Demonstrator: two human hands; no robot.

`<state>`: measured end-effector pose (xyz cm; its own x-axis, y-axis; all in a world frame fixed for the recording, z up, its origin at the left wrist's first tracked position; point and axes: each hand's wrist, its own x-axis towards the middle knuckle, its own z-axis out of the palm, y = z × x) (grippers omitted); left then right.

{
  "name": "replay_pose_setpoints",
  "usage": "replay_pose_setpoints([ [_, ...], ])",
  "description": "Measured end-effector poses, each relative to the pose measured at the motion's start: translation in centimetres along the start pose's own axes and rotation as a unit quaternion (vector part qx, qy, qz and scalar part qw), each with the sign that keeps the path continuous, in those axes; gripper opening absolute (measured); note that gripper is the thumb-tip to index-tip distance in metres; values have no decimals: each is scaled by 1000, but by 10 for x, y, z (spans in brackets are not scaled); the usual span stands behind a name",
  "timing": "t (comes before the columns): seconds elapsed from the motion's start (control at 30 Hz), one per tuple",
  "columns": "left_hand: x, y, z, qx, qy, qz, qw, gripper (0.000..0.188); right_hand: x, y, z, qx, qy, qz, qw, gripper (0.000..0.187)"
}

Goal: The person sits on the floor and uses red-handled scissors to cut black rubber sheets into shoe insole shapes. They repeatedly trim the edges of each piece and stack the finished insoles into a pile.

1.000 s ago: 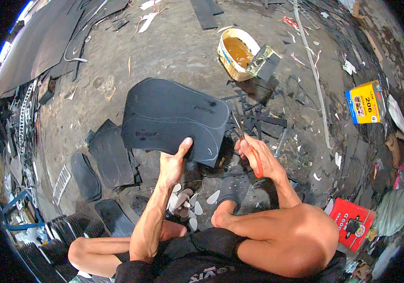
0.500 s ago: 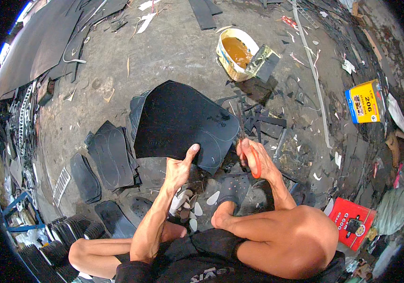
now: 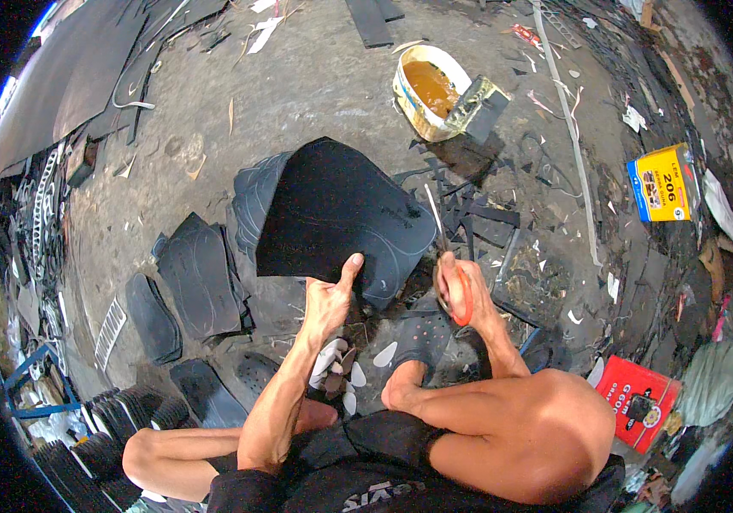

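Note:
A black rubber sheet (image 3: pixel 332 205) with pale sole outlines drawn on it is pinched in my left hand (image 3: pixel 329 301), the thumb lying on top at its near edge. My right hand (image 3: pixel 462 291) grips orange-handled scissors (image 3: pixel 433 208), whose blades point up and away by the sheet's right edge. Whether the blades touch the rubber I cannot tell. Behind the held sheet, partly hidden, lies a stack of similar marked sheets (image 3: pixel 251 201). More marked sheets (image 3: pixel 200 278) and some cut sole shapes (image 3: pixel 154 316) rest on the floor to the left.
A white tub of brown liquid (image 3: pixel 407 98) stands at the far middle. Black offcuts (image 3: pixel 490 227) litter the floor beyond my right hand. To the right are a yellow-and-blue can (image 3: pixel 662 186) and a red can (image 3: pixel 632 402). Stacked soles (image 3: pixel 123 415) sit near left.
The sheet has shifted slightly and curls more. The scissors have come away from its right edge toward me, their blades showing more. My left hand still holds the sheet.

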<state>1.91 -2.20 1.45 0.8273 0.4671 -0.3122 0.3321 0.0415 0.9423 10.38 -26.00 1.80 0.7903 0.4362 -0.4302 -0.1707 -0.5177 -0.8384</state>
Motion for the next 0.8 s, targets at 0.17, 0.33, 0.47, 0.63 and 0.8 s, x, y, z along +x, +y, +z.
replay_pose_setpoints([
  [0.17,10,-12,3,-208,37,-23,977,39,-6,14,9,154,19,44,987,65],
  [0.33,14,4,35,-207,148,-44,966,47,-17,18,56,58,-25,-66,996,58],
  [0.47,-5,26,63,-168,213,15,962,47,-15,-6,78,63,47,-101,992,55],
  [0.63,-22,2,77,-188,199,-99,957,51,-13,-21,65,19,106,-58,993,56],
  [0.8,-4,-7,33,-183,176,-4,967,56,-12,10,62,97,116,9,988,63],
])
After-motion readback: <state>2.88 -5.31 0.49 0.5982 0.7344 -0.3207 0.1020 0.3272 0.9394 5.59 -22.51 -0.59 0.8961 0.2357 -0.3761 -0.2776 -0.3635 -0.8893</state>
